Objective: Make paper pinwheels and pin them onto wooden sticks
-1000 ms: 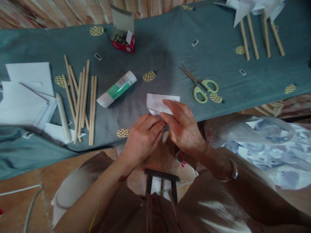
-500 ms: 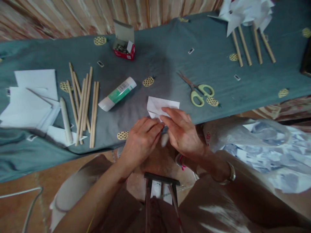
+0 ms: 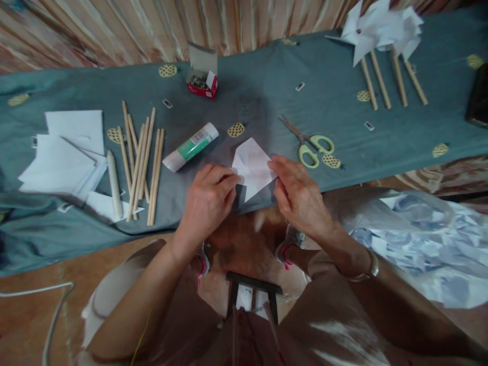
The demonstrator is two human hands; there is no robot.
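Note:
Between my hands, at the front edge of the table, is a white folded piece of paper with creases and pointed corners. My left hand pinches its left corner between thumb and fingers. At the opposite corner, my right hand has its fingertips closed on the paper. A pair of scissors with light green handles lies just beyond my right hand, blades pointing up and left. To the left of the paper lies a glue stick with a green band.
Wooden sticks and a stack of white paper sheets lie on the left. A small open red box of metal pieces stands at the back. Paper pinwheels on sticks rest back right. A plastic bag of paper scraps sits right, below the table.
The paper has been turned so that a corner points away from me, and it now lies more open. My hands have moved apart to its left and right corners. The view has shifted slightly.

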